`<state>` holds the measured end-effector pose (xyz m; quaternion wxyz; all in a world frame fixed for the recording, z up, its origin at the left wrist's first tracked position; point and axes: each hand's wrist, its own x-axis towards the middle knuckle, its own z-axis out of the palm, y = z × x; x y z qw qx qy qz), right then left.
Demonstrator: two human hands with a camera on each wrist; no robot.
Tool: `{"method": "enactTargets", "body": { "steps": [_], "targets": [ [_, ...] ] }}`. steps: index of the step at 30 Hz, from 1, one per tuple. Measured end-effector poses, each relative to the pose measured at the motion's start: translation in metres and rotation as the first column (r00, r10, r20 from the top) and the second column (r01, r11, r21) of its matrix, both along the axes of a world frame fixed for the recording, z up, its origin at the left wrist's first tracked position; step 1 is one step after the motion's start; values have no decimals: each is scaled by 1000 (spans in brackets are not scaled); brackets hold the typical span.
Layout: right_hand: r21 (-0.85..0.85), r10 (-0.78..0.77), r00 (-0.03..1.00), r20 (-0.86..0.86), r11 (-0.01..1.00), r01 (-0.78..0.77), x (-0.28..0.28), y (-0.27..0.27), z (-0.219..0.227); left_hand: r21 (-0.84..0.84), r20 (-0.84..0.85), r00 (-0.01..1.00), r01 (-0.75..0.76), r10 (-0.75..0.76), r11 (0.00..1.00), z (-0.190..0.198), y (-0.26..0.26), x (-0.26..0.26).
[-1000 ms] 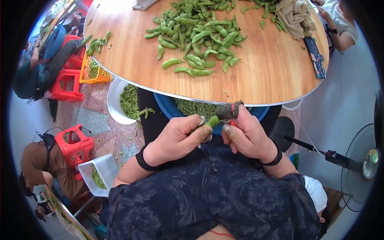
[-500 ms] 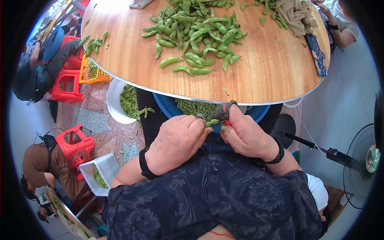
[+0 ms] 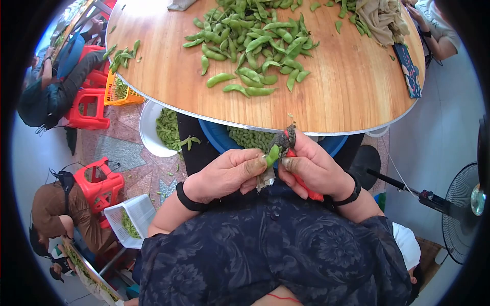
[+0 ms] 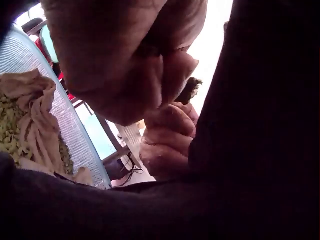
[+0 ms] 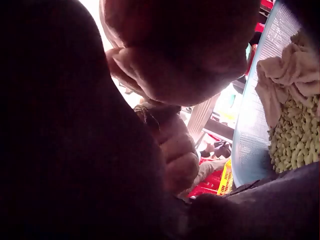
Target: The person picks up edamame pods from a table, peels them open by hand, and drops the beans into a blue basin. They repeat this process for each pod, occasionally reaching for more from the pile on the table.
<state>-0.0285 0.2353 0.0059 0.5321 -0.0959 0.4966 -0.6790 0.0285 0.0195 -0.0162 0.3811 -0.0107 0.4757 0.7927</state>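
My left hand (image 3: pixel 224 173) pinches a green soybean pod (image 3: pixel 274 153) between thumb and fingers, in the head view. A pale, worn wrapping (image 3: pixel 265 179) shows at its fingertips. Facing it, my right hand (image 3: pixel 320 166) grips a tool with a red handle (image 3: pixel 309 189); its working end is hidden. Dark, frayed wrapping (image 3: pixel 290 136) covers a finger of the right hand, right at the pod. Below both hands, a blue basket (image 3: pixel 212 136) holds shelled beans (image 3: pixel 247 137). In the right wrist view, a cloth (image 5: pixel 280 75) lies on the beans.
A round wooden table (image 3: pixel 168 76) bears a heap of soybean pods (image 3: pixel 255 43), with a crumpled cloth (image 3: pixel 383 20) and a patterned phone-like item (image 3: pixel 407 71) at right. A white bucket (image 3: pixel 148 132) of pods stands left, near red stools (image 3: pixel 99 181). A fan (image 3: pixel 467 204) stands right.
The pod between my hands has turned from nearly level to more upright. The red handle has swung down into fuller view, and my left hand has rolled so that its thumb shows again.
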Motion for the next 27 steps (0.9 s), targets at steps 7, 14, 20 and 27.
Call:
{"method": "enactTargets", "body": {
  "steps": [7, 14, 20, 27],
  "targets": [
    [102, -16, 979, -203, 994, 37, 5, 0, 4, -182, -294, 942, -220, 160, 958, -9, 15, 4],
    [229, 92, 856, -509, 973, 32, 6, -3, 3, -566, -743, 631, -416, -223, 711, -1, 16, 7],
    [304, 210, 810, -548, 952, -41, 2, 1, 7, -558, -776, 577, -440, -255, 703, 0, 14, 4],
    [283, 198, 825, -529, 958, -49, -1, 3, 12, -573, -732, 629, -361, -262, 736, -1, 16, 2]
  ]
}}
